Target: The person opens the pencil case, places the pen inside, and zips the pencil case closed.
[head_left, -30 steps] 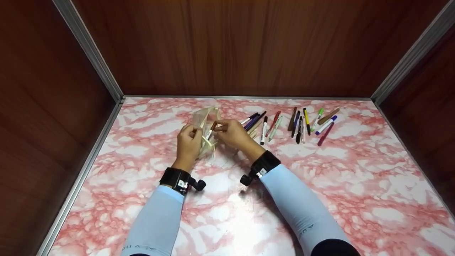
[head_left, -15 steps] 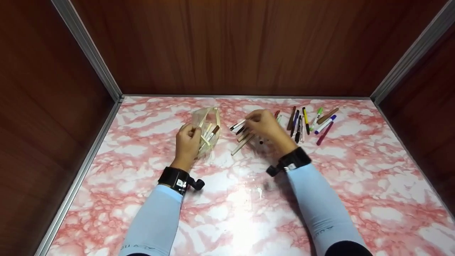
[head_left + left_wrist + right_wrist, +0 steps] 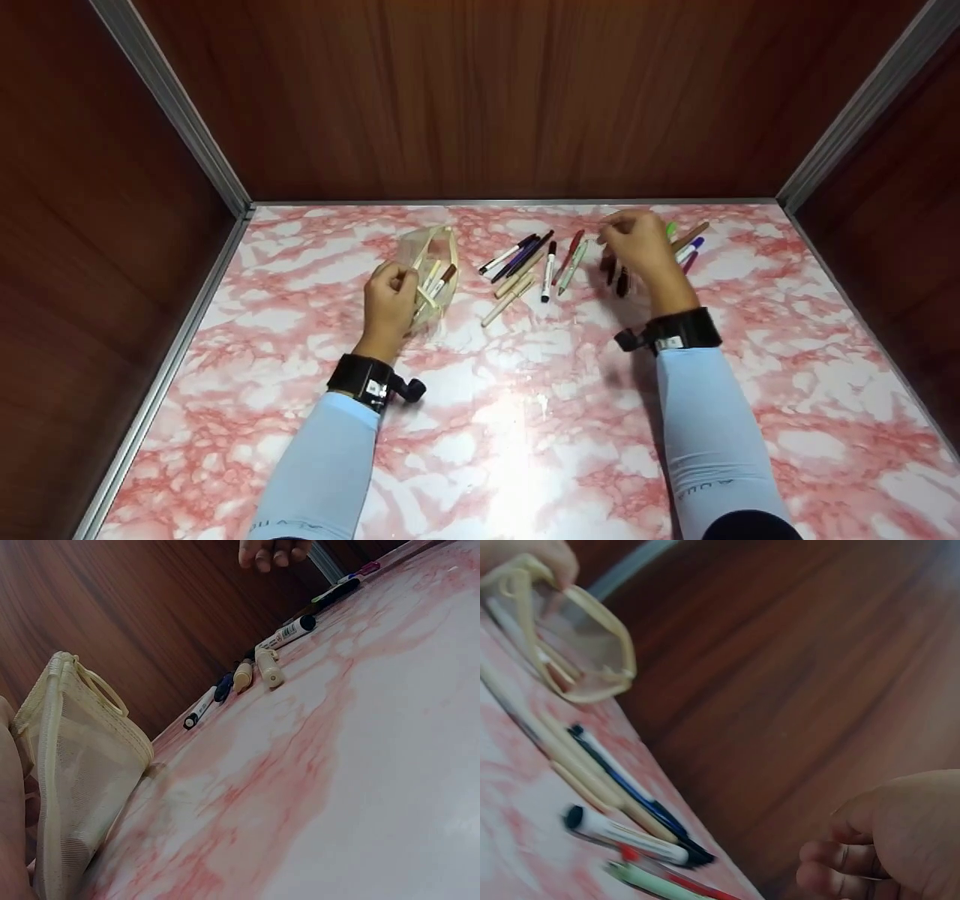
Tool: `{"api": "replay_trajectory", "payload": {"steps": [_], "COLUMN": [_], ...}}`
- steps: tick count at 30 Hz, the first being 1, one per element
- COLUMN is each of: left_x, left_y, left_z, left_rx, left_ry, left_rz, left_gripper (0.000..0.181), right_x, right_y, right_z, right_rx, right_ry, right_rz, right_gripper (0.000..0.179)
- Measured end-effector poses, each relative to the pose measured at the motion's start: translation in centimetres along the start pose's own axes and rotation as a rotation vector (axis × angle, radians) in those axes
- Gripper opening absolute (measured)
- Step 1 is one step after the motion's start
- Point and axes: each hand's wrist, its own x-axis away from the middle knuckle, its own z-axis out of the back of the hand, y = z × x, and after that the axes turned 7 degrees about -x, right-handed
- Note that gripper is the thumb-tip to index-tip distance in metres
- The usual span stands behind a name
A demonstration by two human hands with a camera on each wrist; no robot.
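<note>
Presently the yellowish mesh pouch [image 3: 86, 765] stands on the left part of the table [image 3: 510, 435], and its mouth gapes toward the right side; inside it are some pens, among them one marker with brown end [image 3: 447, 276], this end pointing up to the far right, its long axis slanting away from the person. The left hand [image 3: 388, 298] pinches the near rim of the pouch between thumb and fingers. To the right of the pouch lie loose pens [image 3: 508, 302], most of them slanting to the far right. The right hand [image 3: 637, 240] hangs above another group of pens, partly hiding it, the fingers loosely bent and holding nothing. The table is marbled in pink and white, and wood-grain panels [image 3: 480, 97] with grey metal edges [image 3: 174, 112] enclose it on three sides
</note>
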Motion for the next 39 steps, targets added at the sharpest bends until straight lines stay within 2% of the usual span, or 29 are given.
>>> {"api": "replay_trajectory", "payload": {"steps": [4,10,16,25,33,39], "left_x": [0.0,-0.1,-0.1,0.0,0.0,-0.1], "left_y": [-0.1,0.0,0.0,-0.1,0.2,0.2], "left_z": [0.1,0.1,0.1,0.1,0.1,0.0], "left_rx": [-0.008,-0.007,-0.014,-0.021,-0.028,-0.036], "left_ry": [0.007,0.005,0.0,-0.022,-0.02,-0.017], "left_rz": [-0.001,-0.002,-0.004,0.031,0.02,0.004], "left_gripper": [0.017,0.016,0.016,0.016,0.016,0.016], "right_x": [0.1,0.6,1.2,2.3,2.7,2.7], "right_y": [0.5,2.1,4.3,6.4,7.1,7.4], "right_z": [2.1,5.3,7.5,8.6,8.7,8.7], "right_rx": [0.058,0.084,0.123,0.191,0.162,0.212], "right_ry": [0.031,0.0,0.048,0.044,-0.005,-0.04], "right_rz": [-0.022,-0.154,-0.258,-0.405,-0.526,-0.505], "right_gripper": [0.029,0.039,0.044,0.037,0.033,0.036]}}
